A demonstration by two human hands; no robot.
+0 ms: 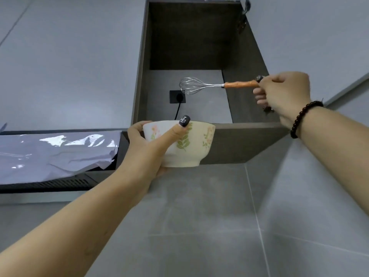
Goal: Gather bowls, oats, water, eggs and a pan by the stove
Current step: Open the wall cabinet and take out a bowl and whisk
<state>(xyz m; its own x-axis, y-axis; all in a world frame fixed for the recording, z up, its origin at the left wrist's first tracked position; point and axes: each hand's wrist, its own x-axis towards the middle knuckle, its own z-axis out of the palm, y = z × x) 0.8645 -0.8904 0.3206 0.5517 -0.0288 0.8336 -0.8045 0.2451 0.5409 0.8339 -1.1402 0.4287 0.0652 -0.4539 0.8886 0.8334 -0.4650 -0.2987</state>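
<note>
- Head view angled upward toward an open wall cabinet (235,140); grey tiled wall (199,226) fills the lower, nearest part of the picture.
- Both forearms reach up from the bottom corners. Right wrist carries a dark beaded bracelet (304,116).
- Left hand (147,144): grasping the bowl (191,144), thumb laid up the near side to the rim, fingers wrapped around the far left side, palm under the base. Thumbnail dark with a silver cross ornament.
- Bowl: cream ceramic, printed with green leaves and pale pink flowers. Upright, held in the air just in front of the cabinet's lower front edge. Contents not visible from below.
- Right hand (283,96): clenched around the end of the wooden handle of a whisk (215,85). Whisk held about level, wire head pointing left, in front of the cabinet opening.
- Cabinet interior: dark brown walls, a lighter grey back panel low down, a black socket (177,96) with a black cable hanging from it.
- Left of the cabinet: range hood (60,184), dark vent slats below, its face covered in wrinkled, shiny protective film (56,154).
- Hinge hardware at the cabinet's upper right corner.
</note>
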